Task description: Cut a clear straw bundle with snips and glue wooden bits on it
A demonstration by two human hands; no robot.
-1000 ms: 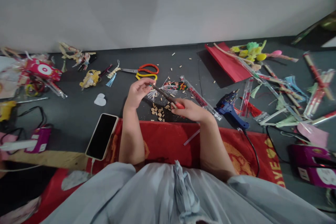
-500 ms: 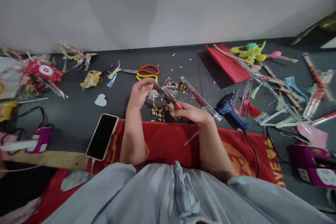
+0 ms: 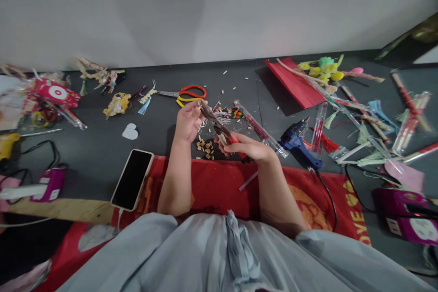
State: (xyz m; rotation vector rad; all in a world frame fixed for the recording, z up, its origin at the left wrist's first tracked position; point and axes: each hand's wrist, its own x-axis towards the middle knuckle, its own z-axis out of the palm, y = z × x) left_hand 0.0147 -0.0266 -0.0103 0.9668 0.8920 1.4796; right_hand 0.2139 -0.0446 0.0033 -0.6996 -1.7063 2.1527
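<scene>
Past the far edge of the red cloth (image 3: 219,182), dark tabletop (image 3: 153,132) separates the left hand (image 3: 186,125) from the white heart (image 3: 130,131). The right hand (image 3: 251,147), left of the glue gun (image 3: 301,145), curls round red-handled pliers (image 3: 216,122); left fingers bunch at their far-left tips, any catch too small to tell.

plain grey wall (image 3: 232,13) behind dark grey tabletop (image 3: 155,121); dim light, soft shadow (image 3: 160,18) on wall
</scene>
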